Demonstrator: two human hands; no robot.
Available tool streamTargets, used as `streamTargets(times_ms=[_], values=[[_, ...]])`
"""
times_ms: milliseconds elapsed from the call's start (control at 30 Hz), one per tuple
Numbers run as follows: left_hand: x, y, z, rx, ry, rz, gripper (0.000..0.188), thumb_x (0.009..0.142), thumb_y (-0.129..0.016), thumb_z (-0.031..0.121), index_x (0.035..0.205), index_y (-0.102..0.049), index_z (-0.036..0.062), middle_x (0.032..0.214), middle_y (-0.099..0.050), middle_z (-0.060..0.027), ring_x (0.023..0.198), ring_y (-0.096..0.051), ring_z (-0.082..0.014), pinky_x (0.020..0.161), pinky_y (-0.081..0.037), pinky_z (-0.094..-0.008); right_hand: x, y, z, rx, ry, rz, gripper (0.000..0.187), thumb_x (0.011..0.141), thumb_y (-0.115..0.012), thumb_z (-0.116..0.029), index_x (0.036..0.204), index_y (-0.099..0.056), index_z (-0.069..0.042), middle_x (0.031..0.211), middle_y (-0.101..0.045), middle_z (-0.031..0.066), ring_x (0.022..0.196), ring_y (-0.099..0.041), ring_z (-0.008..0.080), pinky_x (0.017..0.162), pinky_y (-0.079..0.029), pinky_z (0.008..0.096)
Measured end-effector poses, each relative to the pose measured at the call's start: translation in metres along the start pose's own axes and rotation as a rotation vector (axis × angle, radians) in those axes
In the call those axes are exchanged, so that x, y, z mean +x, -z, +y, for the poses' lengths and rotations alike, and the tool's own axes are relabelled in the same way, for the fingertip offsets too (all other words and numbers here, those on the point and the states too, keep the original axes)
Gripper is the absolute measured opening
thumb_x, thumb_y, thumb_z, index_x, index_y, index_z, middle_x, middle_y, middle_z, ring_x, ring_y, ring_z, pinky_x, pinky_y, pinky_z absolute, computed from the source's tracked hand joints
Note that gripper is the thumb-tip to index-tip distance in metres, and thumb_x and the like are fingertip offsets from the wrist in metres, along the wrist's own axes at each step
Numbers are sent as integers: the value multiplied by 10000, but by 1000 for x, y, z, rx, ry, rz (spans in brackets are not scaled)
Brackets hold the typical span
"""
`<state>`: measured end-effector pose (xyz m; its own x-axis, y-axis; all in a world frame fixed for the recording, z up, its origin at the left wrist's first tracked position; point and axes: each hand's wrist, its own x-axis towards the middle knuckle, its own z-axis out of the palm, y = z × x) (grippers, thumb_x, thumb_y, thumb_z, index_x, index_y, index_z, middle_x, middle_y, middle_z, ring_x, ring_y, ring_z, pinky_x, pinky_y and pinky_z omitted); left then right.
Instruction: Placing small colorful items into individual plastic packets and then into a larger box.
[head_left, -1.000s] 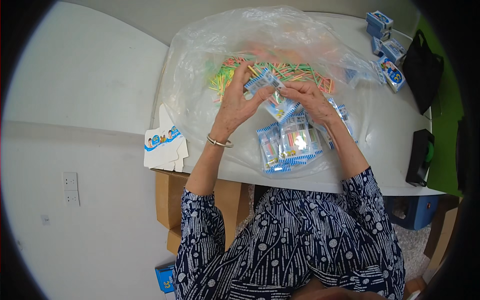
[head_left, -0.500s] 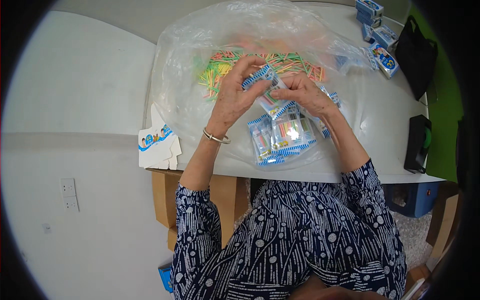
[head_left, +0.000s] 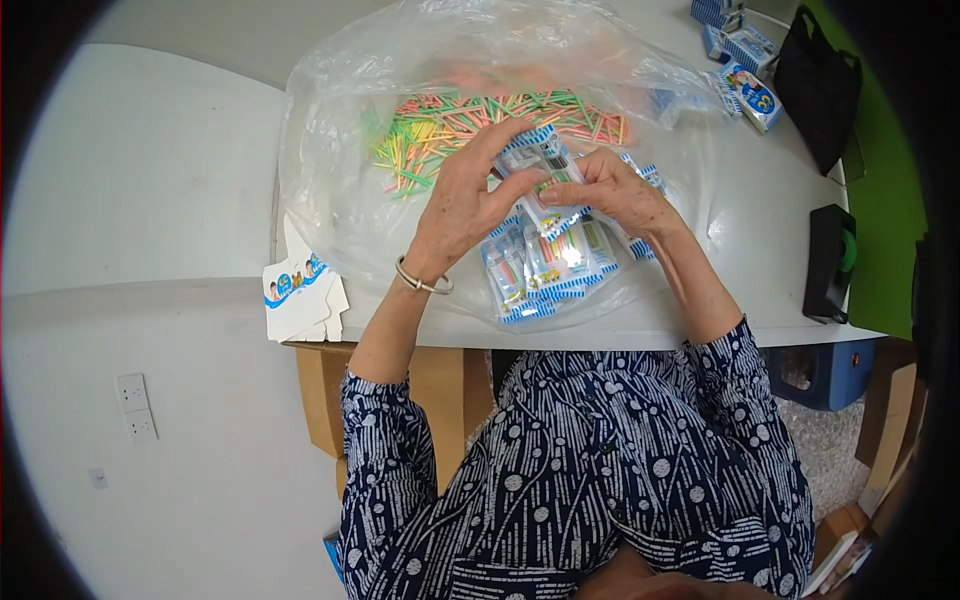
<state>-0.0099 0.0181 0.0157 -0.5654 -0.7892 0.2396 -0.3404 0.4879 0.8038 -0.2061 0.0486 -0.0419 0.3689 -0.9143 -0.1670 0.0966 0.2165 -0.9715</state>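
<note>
Both my hands hold one small clear plastic packet point(head_left: 540, 155) with blue-striped ends, above the table. My left hand point(head_left: 468, 200) grips it from the left, thumb across its front and fingers behind. From the right, my right hand point(head_left: 618, 192) pinches it, thumb on the face. Some coloured sticks show inside near the thumbs; the rest of its contents is hidden. Just below lies a pile of similar filled packets point(head_left: 550, 268) on a large clear plastic bag point(head_left: 330, 150). Beyond my hands, many loose pink, green and yellow sticks point(head_left: 420, 140) are spread in the bag.
Flat printed white cartons point(head_left: 300, 300) lie at the table's left front corner. Small blue-and-white boxes point(head_left: 750, 95) and a black bag point(head_left: 818, 90) sit at the far right. A black tape dispenser point(head_left: 830, 262) stands by the right edge. Cardboard boxes point(head_left: 430, 395) are under the table.
The packet in my hands has turned more upright, and my right thumb has shifted lower on it. The whole view has shifted slightly.
</note>
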Motion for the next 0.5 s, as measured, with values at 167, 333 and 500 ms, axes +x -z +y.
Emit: streamTargets(times_ms=[167,333,500], values=[[-1,8,-4,-302,85,135,216,858,-644,104,1048,-630,5,887,-658,-29,821,-594,-76,694,-480,-240,-2,4,-2,-20,-16,-99,245,773,-766,-204,850,-706,21,750,-671,26,622,-550,39,540,-404,218],[1,15,-8,-227,120,152,146,885,-614,91,991,-647,-4,736,-643,3,724,-586,-72,655,-474,-231,-1,-1,0,-14,-4,-90,237,772,-765,-209,823,-707,15,711,-654,9,605,-526,30,526,-386,213],[17,44,-15,218,-101,538,180,854,-642,119,980,-643,-9,839,-667,-66,800,-615,-158,740,-483,-299,2,7,10,-121,5,-21,267,760,-772,-258,747,-697,-1,614,-569,-38,523,-444,18,452,-294,220]])
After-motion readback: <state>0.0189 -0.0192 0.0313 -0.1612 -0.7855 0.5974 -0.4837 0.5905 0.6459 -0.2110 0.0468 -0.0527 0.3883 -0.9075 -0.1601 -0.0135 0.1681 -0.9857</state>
